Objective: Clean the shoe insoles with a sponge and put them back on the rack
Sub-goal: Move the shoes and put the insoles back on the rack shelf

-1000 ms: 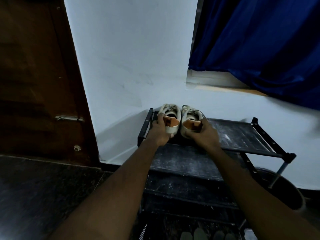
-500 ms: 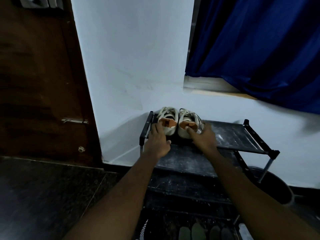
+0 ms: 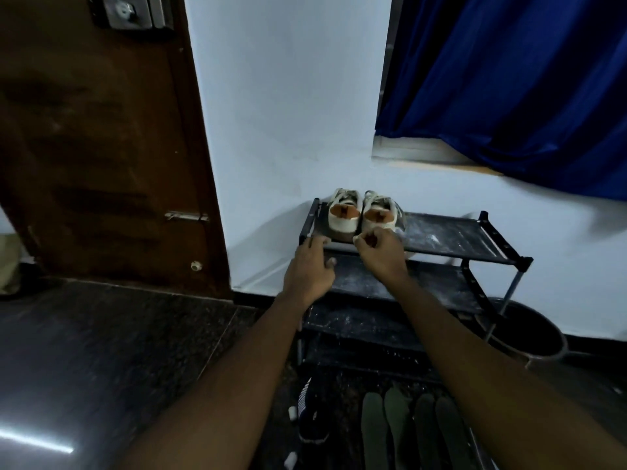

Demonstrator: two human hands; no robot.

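Both arms reach toward a black shoe rack (image 3: 451, 237). The left hand (image 3: 310, 268) lies flat, fingers straight, at the top shelf's front edge. The right hand (image 3: 381, 251), fingers curled and holding nothing, is just below the heels of the white sneakers (image 3: 344, 217). Green insoles (image 3: 397, 425) lie at the rack's foot.

Dusty matt black rack (image 3: 451, 232), sheeny blue cloth curtain (image 3: 509, 79), dark wooden door (image 3: 101, 147), glossy speckled stone floor (image 3: 84, 351).

bare left hand (image 3: 310, 269) and right hand (image 3: 381, 254), long bare forearms (image 3: 244, 368)
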